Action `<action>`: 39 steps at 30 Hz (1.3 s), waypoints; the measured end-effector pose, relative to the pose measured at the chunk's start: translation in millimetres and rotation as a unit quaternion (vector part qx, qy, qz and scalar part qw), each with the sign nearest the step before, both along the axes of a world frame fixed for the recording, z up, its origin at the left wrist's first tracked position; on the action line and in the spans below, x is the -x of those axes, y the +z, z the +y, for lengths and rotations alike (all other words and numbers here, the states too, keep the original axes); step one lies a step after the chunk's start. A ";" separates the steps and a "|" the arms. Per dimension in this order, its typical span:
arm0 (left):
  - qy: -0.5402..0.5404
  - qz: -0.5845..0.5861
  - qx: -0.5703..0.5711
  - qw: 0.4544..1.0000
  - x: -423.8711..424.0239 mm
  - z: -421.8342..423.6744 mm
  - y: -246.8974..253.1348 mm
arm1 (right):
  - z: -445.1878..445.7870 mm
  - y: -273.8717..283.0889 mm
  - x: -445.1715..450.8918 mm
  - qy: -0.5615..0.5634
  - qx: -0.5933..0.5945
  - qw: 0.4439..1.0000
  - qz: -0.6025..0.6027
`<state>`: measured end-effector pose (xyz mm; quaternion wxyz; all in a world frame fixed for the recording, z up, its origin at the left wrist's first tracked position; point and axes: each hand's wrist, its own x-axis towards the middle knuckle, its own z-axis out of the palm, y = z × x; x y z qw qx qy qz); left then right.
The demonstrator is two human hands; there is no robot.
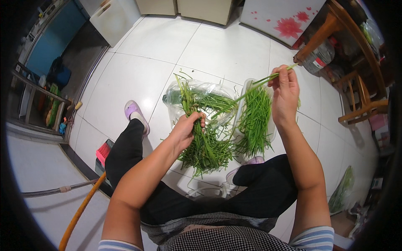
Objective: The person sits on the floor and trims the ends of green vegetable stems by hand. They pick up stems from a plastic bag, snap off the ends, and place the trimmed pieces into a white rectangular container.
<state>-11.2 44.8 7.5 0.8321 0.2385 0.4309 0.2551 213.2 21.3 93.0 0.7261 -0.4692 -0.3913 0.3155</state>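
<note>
My left hand is closed around a thick bunch of long green chives, their pale ends sticking up past the thumb. High on the right, my right hand pinches a few chive stalks between thumb and fingers. They slant down toward the bunch. Below my left hand lies a loose heap of chives and scraps on the floor. A clear plastic bag with more greens spreads behind the bunch. Beside it stands a translucent plastic tub filled with chives laid lengthwise.
White floor tiles surround the greens. A wooden chair and a large plastic bottle stand at right. Near my left leg is a broom with red bristles. A bagged green vegetable lies at lower right.
</note>
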 end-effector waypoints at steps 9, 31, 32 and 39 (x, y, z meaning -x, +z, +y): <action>-0.091 0.025 -0.053 0.994 -8.7 -12.7 13.7 | 1.1 -22.4 27.0 0.166 0.238 0.949 -0.121; -0.055 0.043 -0.073 0.995 -2.9 -9.0 19.2 | 3.7 -34.7 31.1 0.247 0.287 0.922 -0.077; -0.062 0.047 -0.088 0.993 -4.0 -10.8 19.8 | 3.8 -36.3 31.5 0.254 0.292 0.919 -0.074; -0.064 0.047 -0.094 0.992 -8.5 -15.6 24.2 | 2.4 -44.1 35.3 0.268 0.268 0.916 -0.128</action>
